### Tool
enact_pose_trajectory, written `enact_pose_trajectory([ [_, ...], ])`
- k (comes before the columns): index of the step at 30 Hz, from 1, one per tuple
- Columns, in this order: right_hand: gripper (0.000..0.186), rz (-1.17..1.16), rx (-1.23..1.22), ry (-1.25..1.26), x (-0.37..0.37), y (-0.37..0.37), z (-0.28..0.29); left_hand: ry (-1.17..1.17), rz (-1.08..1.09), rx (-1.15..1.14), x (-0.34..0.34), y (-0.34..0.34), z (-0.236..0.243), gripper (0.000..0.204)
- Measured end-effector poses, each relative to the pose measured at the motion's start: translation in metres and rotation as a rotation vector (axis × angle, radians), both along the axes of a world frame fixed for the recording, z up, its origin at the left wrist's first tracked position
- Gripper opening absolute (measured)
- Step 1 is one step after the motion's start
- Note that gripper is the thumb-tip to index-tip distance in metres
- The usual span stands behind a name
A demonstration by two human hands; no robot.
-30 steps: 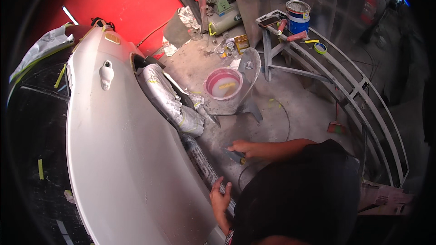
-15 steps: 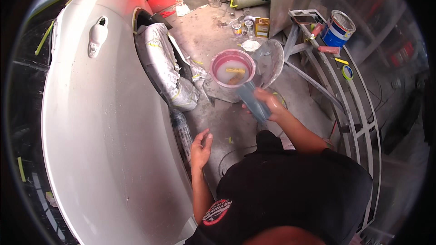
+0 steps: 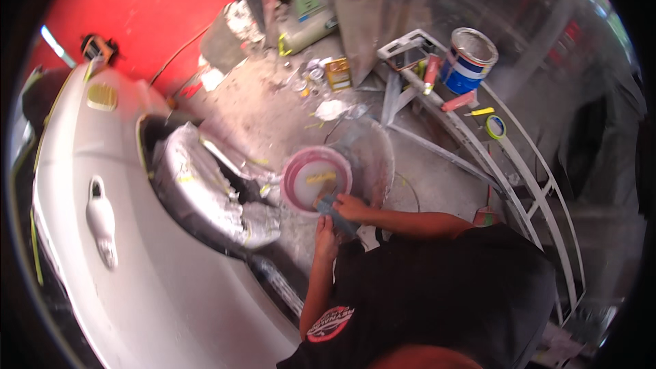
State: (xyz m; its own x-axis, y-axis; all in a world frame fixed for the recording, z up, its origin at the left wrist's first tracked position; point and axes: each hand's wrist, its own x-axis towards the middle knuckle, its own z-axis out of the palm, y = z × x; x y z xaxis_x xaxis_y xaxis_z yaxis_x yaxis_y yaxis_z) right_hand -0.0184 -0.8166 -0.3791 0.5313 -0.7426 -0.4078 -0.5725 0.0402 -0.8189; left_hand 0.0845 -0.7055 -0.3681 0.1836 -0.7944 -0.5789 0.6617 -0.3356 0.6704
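A blue-grey sheet of sandpaper [image 3: 337,219] is held over the near rim of a pink bucket [image 3: 290,165]. My right hand [image 3: 352,208] grips it from the right, closed around its upper part. On the near left side, my left hand [image 3: 326,235] is closed at the sheet's edge, fingertips against it. Cloudy whitish water fills part of the bucket. A yellow piece [image 3: 320,178] and a brownish piece lie in that water. To the left stands a pale silver car body [image 3: 157,253] with a door handle [image 3: 101,225].
Crumpled white covering [image 3: 198,184] wraps the wheel. On the right, a grey metal frame [image 3: 471,143] carries a blue paint can [image 3: 468,61], red blocks [image 3: 458,100], a yellow cutter [image 3: 480,112] and a tape roll [image 3: 495,127]. An air compressor [image 3: 307,24] sits at the back.
The view has swung, bringing more of the red surface in. My left hand has come from apart to the sheet, and both hands are now together at the bucket's near rim.
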Motion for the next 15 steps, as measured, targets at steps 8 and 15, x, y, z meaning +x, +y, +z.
enact_pose_trajectory([
  [8,0.042,-0.055,0.232,-0.012,0.065,-0.041,-0.037,0.041,-0.202,0.094,0.095,-0.042,-0.065,0.031],
  [15,0.05,-0.113,0.089,-0.006,0.076,-0.057,-0.049,-0.088,-0.419,-0.11,0.141,-0.095,-0.08,0.029],
])
